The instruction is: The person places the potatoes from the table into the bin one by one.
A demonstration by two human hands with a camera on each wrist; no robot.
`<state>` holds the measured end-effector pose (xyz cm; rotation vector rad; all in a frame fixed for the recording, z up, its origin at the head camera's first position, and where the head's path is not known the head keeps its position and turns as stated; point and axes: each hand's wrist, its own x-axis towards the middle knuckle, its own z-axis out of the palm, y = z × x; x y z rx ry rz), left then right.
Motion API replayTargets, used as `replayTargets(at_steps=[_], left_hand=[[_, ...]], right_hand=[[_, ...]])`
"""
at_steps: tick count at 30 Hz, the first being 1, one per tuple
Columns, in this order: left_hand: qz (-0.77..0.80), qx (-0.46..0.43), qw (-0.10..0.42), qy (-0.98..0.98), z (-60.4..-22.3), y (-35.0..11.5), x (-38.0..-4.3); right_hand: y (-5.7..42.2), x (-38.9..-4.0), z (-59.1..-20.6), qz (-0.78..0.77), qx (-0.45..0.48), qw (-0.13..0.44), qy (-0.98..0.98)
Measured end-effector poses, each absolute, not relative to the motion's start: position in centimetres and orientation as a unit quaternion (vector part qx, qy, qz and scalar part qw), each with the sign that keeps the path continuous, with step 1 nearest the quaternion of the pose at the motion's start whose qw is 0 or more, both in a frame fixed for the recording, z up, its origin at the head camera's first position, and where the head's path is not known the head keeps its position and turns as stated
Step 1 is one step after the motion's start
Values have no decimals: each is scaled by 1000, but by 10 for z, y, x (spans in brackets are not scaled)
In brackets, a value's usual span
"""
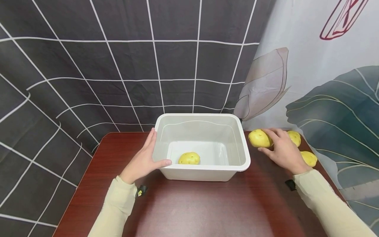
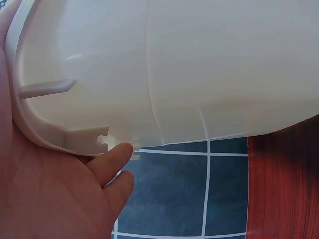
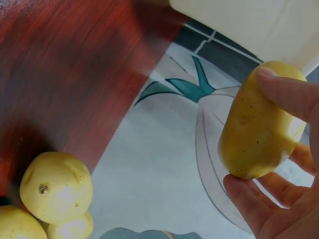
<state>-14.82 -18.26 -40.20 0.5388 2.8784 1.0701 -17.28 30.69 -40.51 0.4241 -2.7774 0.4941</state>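
A yellow potato (image 1: 260, 138) is held by my right hand (image 1: 282, 149), thumb on one side and fingers on the other. In the right wrist view that potato (image 3: 261, 122) is up off the table. My left hand (image 1: 141, 159) rests against the left front corner of a white plastic bin (image 1: 195, 173), its fingers straight along the side and its thumb on the front rim. From the left wrist, the fingertips (image 2: 119, 154) show beneath the rim. Inside the bin, near the front wall, lies one potato (image 1: 189, 158).
More potatoes lie at the right edge of the reddish-brown table (image 1: 192, 207), one potato (image 1: 309, 158) beside my wrist and another potato (image 1: 294, 138) behind my hand. A dark gridded cloth (image 1: 127, 59) and a pale leaf-print cloth (image 1: 311, 89) hang round the table.
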Motion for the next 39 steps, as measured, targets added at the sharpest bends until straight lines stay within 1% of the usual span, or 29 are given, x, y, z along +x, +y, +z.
replayTargets(at_steps=[26, 39], left_hand=[[338, 170, 14, 926, -403, -183, -150], [337, 167, 16, 926, -404, -183, -150]], right_hand=[[301, -166, -392, 174, 167, 178, -954], [297, -162, -385, 172, 163, 184, -954]])
